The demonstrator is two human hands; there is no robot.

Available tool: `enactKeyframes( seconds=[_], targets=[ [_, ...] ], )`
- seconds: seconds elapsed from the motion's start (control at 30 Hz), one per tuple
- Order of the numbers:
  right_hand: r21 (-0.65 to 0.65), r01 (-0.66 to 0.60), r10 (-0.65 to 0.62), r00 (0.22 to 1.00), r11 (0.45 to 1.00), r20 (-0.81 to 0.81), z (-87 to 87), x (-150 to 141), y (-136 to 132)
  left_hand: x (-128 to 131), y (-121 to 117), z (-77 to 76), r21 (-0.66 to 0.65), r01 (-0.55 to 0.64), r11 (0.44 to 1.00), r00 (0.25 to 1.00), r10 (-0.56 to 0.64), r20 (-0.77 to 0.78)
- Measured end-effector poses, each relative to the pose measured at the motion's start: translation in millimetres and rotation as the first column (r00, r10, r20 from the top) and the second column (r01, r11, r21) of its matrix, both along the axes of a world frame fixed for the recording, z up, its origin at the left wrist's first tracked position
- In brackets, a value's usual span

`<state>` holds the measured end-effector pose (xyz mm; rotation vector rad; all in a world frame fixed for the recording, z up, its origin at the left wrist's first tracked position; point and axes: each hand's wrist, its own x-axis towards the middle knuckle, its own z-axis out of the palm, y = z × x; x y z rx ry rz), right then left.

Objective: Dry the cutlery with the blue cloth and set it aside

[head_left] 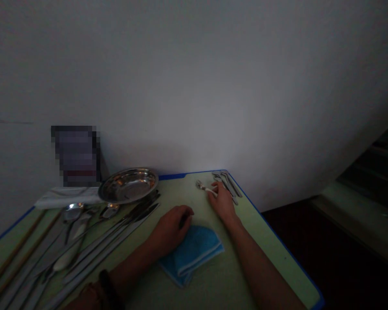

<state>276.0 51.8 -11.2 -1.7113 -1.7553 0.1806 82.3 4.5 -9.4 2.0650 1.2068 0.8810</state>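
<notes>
My right hand (222, 201) reaches to the table's far right corner and its fingers are closed on the white handle of a small spoon (201, 186), whose metal bowl points left. My left hand (170, 228) rests curled on the far edge of a folded blue cloth (194, 252) lying in front of me. Beside the right hand, a few metal utensils (228, 183) lie in a row near the table's right edge.
A pale green table with a blue rim (278, 254) stands against a white wall. A shiny metal plate (128, 185) sits at the back. Several knives, spoons and chopsticks (84, 241) lie spread across the left. A folded white cloth (67, 196) lies behind them.
</notes>
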Motion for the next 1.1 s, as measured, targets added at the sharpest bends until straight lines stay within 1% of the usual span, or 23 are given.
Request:
enactKeyframes(
  seconds=[0.13, 0.3, 0.5, 0.6, 0.73, 0.83, 0.97, 1.1],
  targets=[
    [-0.006, 0.019, -0.018, 0.989, 1.000, 0.147, 1.5, -6, 2, -2, 2, -0.7, 0.026, 0.023, 0.999, 0.997, -0.020, -0.077],
    [-0.029, 0.000, 0.008, 0.959, 1.000, 0.282, 0.3, -12, 4, -2, 1, 1.1, 0.038, 0.030, 0.999, 0.992, -0.025, -0.124],
    [-0.047, 0.069, -0.041, 0.899, 0.997, 0.437, 3.6, -19, 5, -2, 1, 3.2, 0.054, 0.031, 0.998, 0.987, -0.022, -0.157],
    [-0.088, 0.074, -0.020, 0.863, 0.993, 0.504, 8.9, -19, 8, -3, 0, 2.6, 0.058, 0.032, 0.998, 0.987, -0.022, -0.162],
    [-0.154, 0.088, 0.013, 0.831, 0.984, 0.556, 16.8, -16, 14, -5, 1, 1.1, 0.053, 0.034, 0.998, 0.987, -0.025, -0.160],
    [-0.170, 0.128, -0.009, 0.821, 0.977, 0.570, 20.9, -13, 18, -6, 2, 0.5, 0.051, 0.038, 0.998, 0.987, -0.029, -0.159],
    [-0.143, 0.176, -0.061, 0.813, 0.974, 0.579, 21.8, -13, 24, -6, 3, 0.1, 0.047, 0.043, 0.998, 0.986, -0.035, -0.162],
    [-0.098, 0.226, -0.128, 0.802, 0.969, 0.584, 18.7, -13, 31, -6, 4, -0.5, 0.045, 0.040, 0.998, 0.986, -0.032, -0.165]
  ],
)
